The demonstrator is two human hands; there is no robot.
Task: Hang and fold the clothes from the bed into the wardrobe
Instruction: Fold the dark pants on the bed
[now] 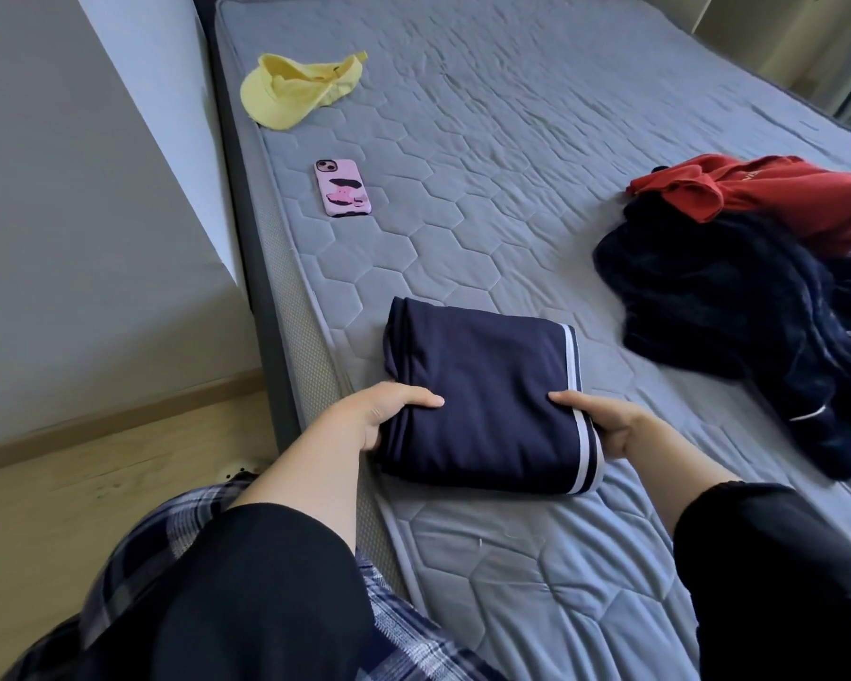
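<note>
Looking down from the wearer's head, a folded navy garment [487, 400] with a white-striped band along its right side lies near the close edge of a grey quilted mattress [512, 189]. The fingers of both hands are hidden beneath it; only thumbs and the backs of the hands show. The left hand [384, 415] grasps the garment's left edge, thumb pressed on top. The right hand [605, 425] grasps the striped right edge the same way. Both arms wear black sleeves.

To the right, a heap of dark clothes [708, 307] lies partly under a red garment [782, 199]. Both are cut off by the frame edge, and how many pieces the heap holds is hard to tell. Farther up the mattress lie a pink phone [343, 187] and a yellow cap [300, 88].
</note>
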